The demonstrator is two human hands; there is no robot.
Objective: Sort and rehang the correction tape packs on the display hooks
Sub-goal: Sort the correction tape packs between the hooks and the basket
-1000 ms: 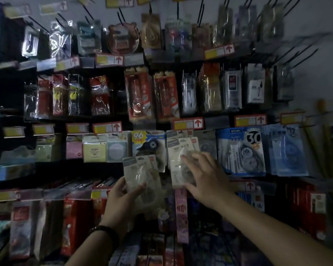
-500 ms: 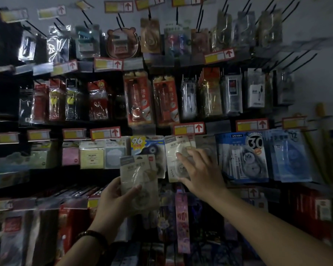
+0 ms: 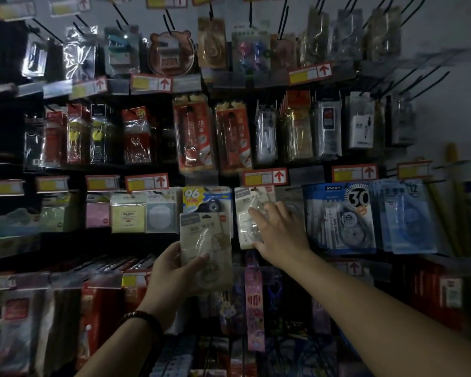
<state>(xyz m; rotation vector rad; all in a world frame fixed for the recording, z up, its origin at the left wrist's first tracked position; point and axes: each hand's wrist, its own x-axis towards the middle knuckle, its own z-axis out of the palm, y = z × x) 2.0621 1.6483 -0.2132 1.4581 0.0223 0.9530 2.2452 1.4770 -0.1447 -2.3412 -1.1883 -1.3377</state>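
My left hand point(image 3: 172, 273) grips a beige correction tape pack point(image 3: 205, 240) by its lower left side, holding it upright in front of the display. My right hand point(image 3: 279, 231) reaches to a second pale correction tape pack point(image 3: 249, 210) that hangs on the middle row, fingers spread over its front and thumb at its lower edge. A yellow-and-blue "96" tape pack point(image 3: 207, 198) hangs just left of it, partly behind the held pack. Blue "30" packs point(image 3: 340, 216) and "12" packs point(image 3: 408, 216) hang to the right.
Rows of black hooks hold stationery packs above, with red-arrow price tags point(image 3: 264, 177) under each row. Sticky-note packs point(image 3: 128, 213) hang at the left. Red packs crowd the lower shelves. Bare hooks point(image 3: 430, 77) jut out at the upper right.
My right hand has lifted its pale pack up onto the middle row, beside the "96" pack. My left hand has risen slightly with its beige pack.
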